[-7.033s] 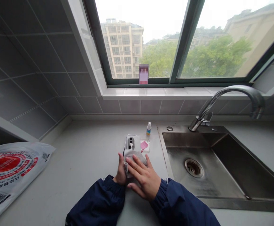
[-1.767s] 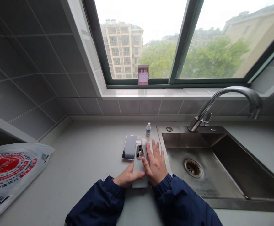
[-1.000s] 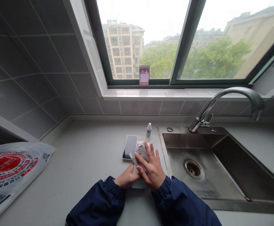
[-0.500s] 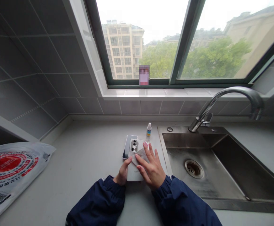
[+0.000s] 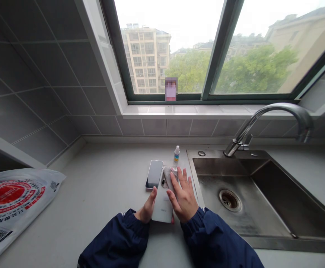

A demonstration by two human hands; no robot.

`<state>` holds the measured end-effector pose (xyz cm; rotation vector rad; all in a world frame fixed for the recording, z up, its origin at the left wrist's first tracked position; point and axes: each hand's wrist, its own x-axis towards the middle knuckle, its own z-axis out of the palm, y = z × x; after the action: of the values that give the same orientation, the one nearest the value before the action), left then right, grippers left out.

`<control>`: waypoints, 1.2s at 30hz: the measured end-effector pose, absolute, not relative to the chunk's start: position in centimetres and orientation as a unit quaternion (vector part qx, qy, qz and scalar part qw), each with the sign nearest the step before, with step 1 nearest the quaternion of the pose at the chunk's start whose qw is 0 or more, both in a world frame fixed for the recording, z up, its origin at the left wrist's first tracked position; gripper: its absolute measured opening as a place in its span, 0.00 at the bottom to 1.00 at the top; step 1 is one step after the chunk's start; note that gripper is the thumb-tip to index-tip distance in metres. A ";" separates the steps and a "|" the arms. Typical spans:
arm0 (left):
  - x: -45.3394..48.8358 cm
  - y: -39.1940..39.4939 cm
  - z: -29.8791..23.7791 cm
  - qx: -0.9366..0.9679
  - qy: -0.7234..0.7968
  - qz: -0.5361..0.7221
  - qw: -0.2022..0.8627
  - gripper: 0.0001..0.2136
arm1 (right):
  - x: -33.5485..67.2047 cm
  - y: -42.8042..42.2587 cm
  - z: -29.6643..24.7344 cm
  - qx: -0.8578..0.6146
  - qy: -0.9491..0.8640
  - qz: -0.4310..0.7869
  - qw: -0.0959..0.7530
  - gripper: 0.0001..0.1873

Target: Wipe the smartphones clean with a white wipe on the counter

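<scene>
My left hand [image 5: 147, 209] grips a white smartphone [image 5: 161, 210] from its left side, thumb along the edge and fingers beneath. The phone lies tilted back-up, with its camera area at the far end partly covered. A small grey wiping cloth [image 5: 168, 174] lies over that area, under the fingers of my right hand [image 5: 185, 195]. The right fingers press the cloth flat against the phone's back. Just left of the held phone, another phone [image 5: 155, 174] with a dark screen rests on the counter. A small white dropper bottle [image 5: 176, 153] stands upright beyond both phones.
A steel sink [image 5: 195, 186] with a chrome faucet [image 5: 274, 108] is at the right. A printed plastic bag [image 5: 31, 208] lies at the far left of the white counter [image 5: 95, 193]. The window and tiled wall bound the back.
The right hand and cloth have shifted right over the camera area. The held phone has moved slightly right and nearer, showing more of the other phone and its own lower back.
</scene>
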<state>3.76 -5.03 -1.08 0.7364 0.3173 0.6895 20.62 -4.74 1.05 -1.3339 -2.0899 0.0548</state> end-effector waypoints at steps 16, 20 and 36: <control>4.3 -4.9 -2.1 0.299 0.115 0.408 0.855 0.34 | 20.1 -5.6 1.7 -0.464 -0.834 0.014 0.297 0.33; 4.8 -4.5 -0.7 0.280 0.096 0.511 0.807 0.29 | 19.4 -6.3 1.8 -0.426 -0.863 0.010 0.272 0.34; 4.0 -4.5 0.6 0.139 0.117 0.490 0.852 0.38 | 19.1 -7.0 2.2 -0.315 -0.916 0.019 0.249 0.29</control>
<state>4.03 -4.50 0.62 0.2919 0.2458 1.0320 19.13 -7.04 2.20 -0.8570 -2.4954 0.0523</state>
